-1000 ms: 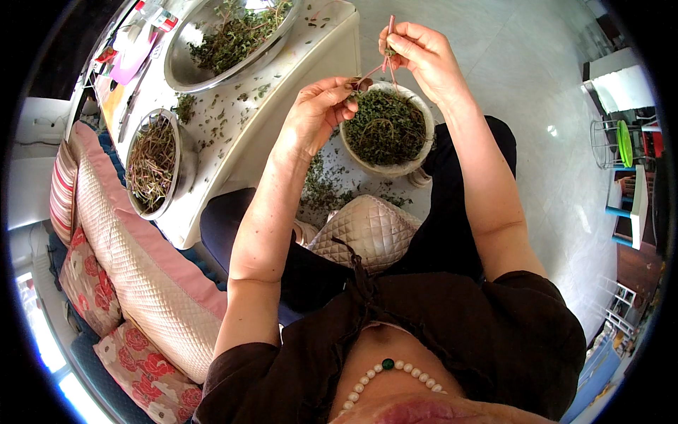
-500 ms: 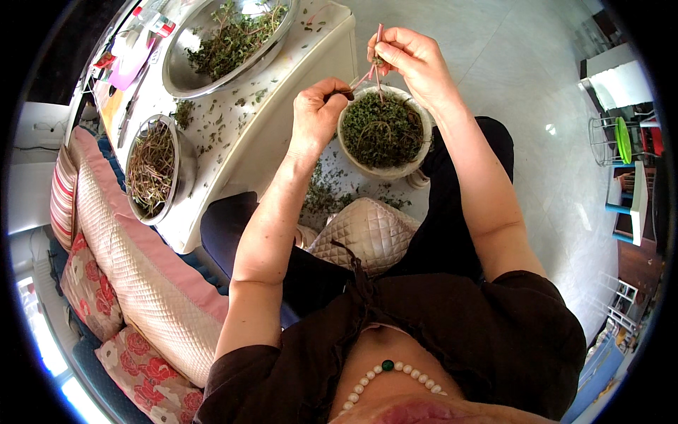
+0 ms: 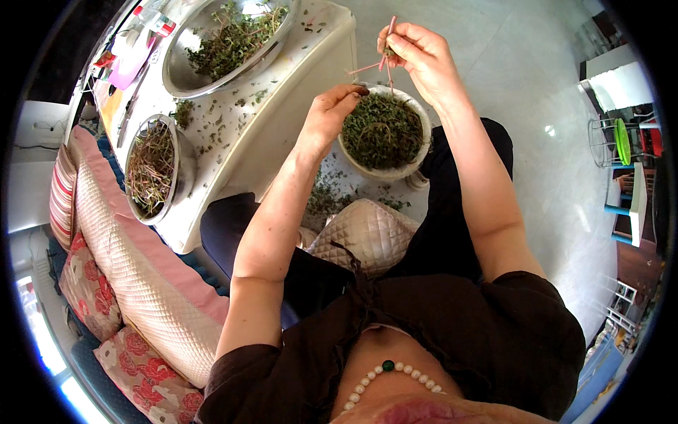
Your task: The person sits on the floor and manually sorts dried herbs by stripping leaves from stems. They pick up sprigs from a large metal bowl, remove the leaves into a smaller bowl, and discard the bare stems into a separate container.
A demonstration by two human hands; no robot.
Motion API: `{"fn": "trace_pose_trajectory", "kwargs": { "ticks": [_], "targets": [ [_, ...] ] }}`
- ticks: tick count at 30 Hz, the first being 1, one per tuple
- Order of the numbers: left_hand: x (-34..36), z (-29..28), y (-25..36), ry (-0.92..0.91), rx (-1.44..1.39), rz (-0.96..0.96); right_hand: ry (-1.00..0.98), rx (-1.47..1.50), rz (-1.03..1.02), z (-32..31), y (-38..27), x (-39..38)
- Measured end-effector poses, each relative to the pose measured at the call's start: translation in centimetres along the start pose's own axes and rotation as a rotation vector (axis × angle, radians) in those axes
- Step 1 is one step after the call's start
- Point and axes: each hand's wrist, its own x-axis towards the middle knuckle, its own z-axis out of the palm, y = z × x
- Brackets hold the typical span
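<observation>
My right hand (image 3: 419, 60) pinches a branched pinkish stem (image 3: 392, 25) above a round pot or tub (image 3: 361, 168) full of small green leaves (image 3: 381, 131). My left hand (image 3: 329, 112) is closed at the tub's upper left edge, just below the stem's side branch; what its darkened fingertips hold, if anything, is hidden. On the white table (image 3: 236, 134) at the left, a large steel bowl (image 3: 176, 63) holds leafy stems (image 3: 219, 49), and a smaller steel pot (image 3: 183, 177) holds mostly bare stems (image 3: 150, 169). Loose leaves are scattered on the tabletop.
A sofa (image 3: 134, 254) with floral pillows (image 3: 141, 367) lies along the left. Behind the bowls are a pink item (image 3: 131, 63) and a bottle (image 3: 159, 21). A quilted cushion (image 3: 360, 237) sits between my legs. A rack with green plastic (image 3: 621, 141) stands far right on the tiled floor.
My right hand dipped toward the tub, then rose back with the stem. My left hand has moved down from the stem, then slightly right, and its fingers no longer reach the side branch.
</observation>
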Motion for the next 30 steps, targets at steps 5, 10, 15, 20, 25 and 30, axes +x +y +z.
{"fn": "trace_pose_trajectory", "kwargs": {
  "ticks": [5,10,15,20,25,30],
  "targets": [
    [0.1,-0.7,1.0,0.11,0.032,0.134,-0.037,-0.054,0.048,0.5,-0.1,-0.3],
    [-0.7,-0.4,3.6,0.207,0.097,0.26,-0.089,-0.083,0.034,1.2,0.1,-0.3],
    [-1.6,0.1,4.6,0.201,0.564,0.447,-0.109,-0.076,0.041,2.5,0.8,-0.4],
    [-1.6,-0.2,4.4,0.242,0.69,0.468,-0.118,-0.029,0.041,2.9,1.4,-0.3],
    [-1.0,-0.3,3.0,0.203,-0.18,0.062,-0.081,0.0,-0.037,3.6,1.9,-0.4],
    [-0.5,-0.9,2.6,0.223,-0.5,-0.086,-0.058,-0.046,-0.064,4.4,1.4,-0.9]
  ]
}}
